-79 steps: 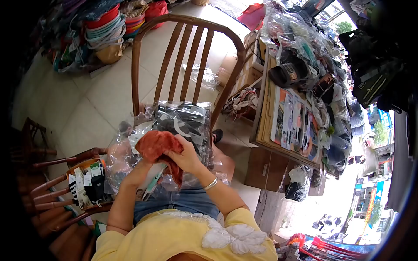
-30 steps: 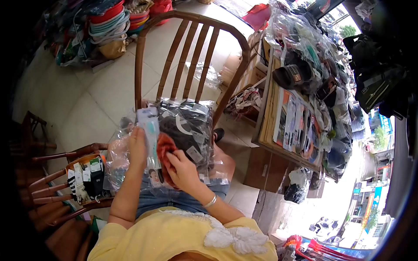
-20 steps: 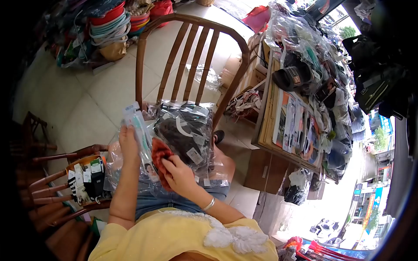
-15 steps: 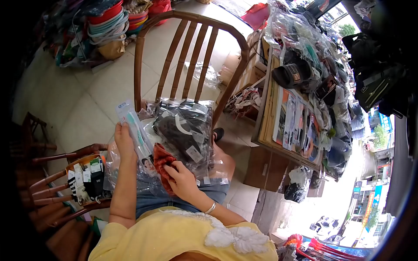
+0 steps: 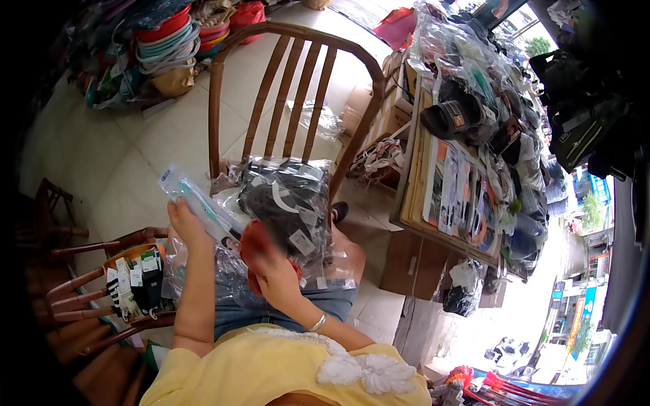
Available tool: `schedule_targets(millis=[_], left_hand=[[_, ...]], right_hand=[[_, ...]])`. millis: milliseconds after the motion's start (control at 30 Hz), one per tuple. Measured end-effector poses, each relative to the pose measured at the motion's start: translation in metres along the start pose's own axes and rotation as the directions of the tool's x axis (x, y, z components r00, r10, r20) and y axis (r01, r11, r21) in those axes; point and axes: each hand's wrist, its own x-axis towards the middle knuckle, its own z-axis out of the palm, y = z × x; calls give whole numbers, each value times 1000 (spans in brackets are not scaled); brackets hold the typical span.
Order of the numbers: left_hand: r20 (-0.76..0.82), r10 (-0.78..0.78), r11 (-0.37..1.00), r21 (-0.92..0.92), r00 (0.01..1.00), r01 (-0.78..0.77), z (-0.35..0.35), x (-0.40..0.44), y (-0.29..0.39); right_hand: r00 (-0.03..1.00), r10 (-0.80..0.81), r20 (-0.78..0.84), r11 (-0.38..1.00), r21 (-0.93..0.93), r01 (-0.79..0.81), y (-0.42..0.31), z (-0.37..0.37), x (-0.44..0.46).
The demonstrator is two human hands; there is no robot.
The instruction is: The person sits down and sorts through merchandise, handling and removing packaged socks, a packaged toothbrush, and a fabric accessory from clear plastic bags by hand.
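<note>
My left hand [image 5: 187,220] grips the edge of a long clear package [image 5: 200,203] with a slim turquoise item inside, which looks like a toothbrush. The package is tilted, its upper end towards the left. In my right hand [image 5: 276,276] is a crumpled red cloth [image 5: 253,245], pressed near the package's lower end; the fingers are partly blurred. Beyond the cloth, black goods in a clear plastic bag [image 5: 281,203] lie at my lap and the chair. More clear plastic [image 5: 233,274] spreads across my lap under both hands.
A wooden chair [image 5: 318,34] stands in front of me. To the right is a table [image 5: 406,196] piled with bagged slippers and packets. A basket of socks [image 5: 139,277] sits on a chair at the left. Stacked basins [image 5: 166,44] are at the back left.
My left hand and the package have moved slightly left, and the package leans further over. The red cloth has shifted and bunched up around my right hand, which is blurred by motion.
</note>
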Motion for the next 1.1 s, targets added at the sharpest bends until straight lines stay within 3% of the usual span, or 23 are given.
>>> schedule_targets(millis=[33, 67, 133, 167, 200, 300, 467, 533, 567, 600, 667, 700, 733, 767, 800, 867, 900, 933, 967, 1000, 1033, 1100], left_hand=[[-3, -15, 999, -48, 1000, 15, -1, 2, 0], [-4, -34, 995, -93, 999, 34, -1, 1, 1], [-21, -58, 988, -145, 998, 55, 8, -14, 4], [-35, -74, 977, -203, 997, 66, 16, -23, 5], [-33, -73, 977, -205, 997, 65, 19, -31, 5], [91, -172, 927, -323, 981, 192, 17, -57, 6], [307, -228, 933, -204, 924, 297, -36, -68, -5], [419, -332, 913, -82, 845, 400, -65, -54, -10], [438, -211, 956, -95, 874, 278, -61, -48, 12], [439, -214, 955, -92, 872, 281, -64, -40, 28], [490, 65, 994, 47, 869, -100, -75, -19, 49], [557, -23, 969, 216, 830, -117, -77, -12, 53], [551, -22, 969, 217, 834, -118, -74, -14, 53], [775, -196, 927, 346, 601, -143, -66, -22, 52], [877, -379, 869, 448, 297, -213, -56, -31, 50], [735, -633, 677, 677, 242, -288, -20, -68, 55], [737, -633, 678, 676, 239, -288, -13, -78, 51], [765, -557, 751, 630, 322, -197, -8, -88, 43], [775, -483, 817, 567, 408, -110, -6, -93, 38], [775, -485, 817, 567, 406, -106, -4, -93, 36], [775, -474, 813, 568, 419, -131, -2, -92, 35], [771, -459, 808, 569, 442, -153, -2, -94, 35]], right_hand=[[997, 72, 32, 990, 120, -76, 12, 10, -10], [997, 75, 35, 990, 119, -79, 18, 15, -10], [967, 217, -132, 902, 406, -147, 30, 23, -10], [901, 423, -95, 764, 573, -298, 36, 28, -7], [826, 557, -82, 623, 700, -350, 44, 32, 0], [773, 625, -106, 459, 851, -255, 50, 17, 31], [808, 587, -50, 312, 935, -169, 70, -17, 53], [832, 552, -50, 385, 901, -201, 56, -48, 60], [887, 458, -57, 418, 895, -158, 61, -59, 61], [885, 462, -59, 417, 895, -159, 64, -70, 60], [963, 246, 115, 441, 871, -216, 63, -87, 60], [955, 229, 188, 494, 823, -280, 67, -87, 59], [955, 226, 194, 493, 823, -283, 67, -83, 60], [973, 147, 179, 572, 787, -231, 66, -75, 61], [984, 66, 166, 645, 745, -169, 64, -68, 64], [963, 127, 238, 698, 668, -257, 42, -67, 71], [984, 139, 114, 789, 588, -180, 33, -64, 75], [991, 135, -10, 866, 487, -113, 27, -61, 79], [990, 138, -9, 867, 484, -116, 23, -65, 81], [994, -67, -84, 984, 157, 80, 20, -69, 83], [956, -283, -81, 945, -193, 264, 18, -71, 83], [958, -279, -67, 944, -204, 260, 17, -72, 81]])
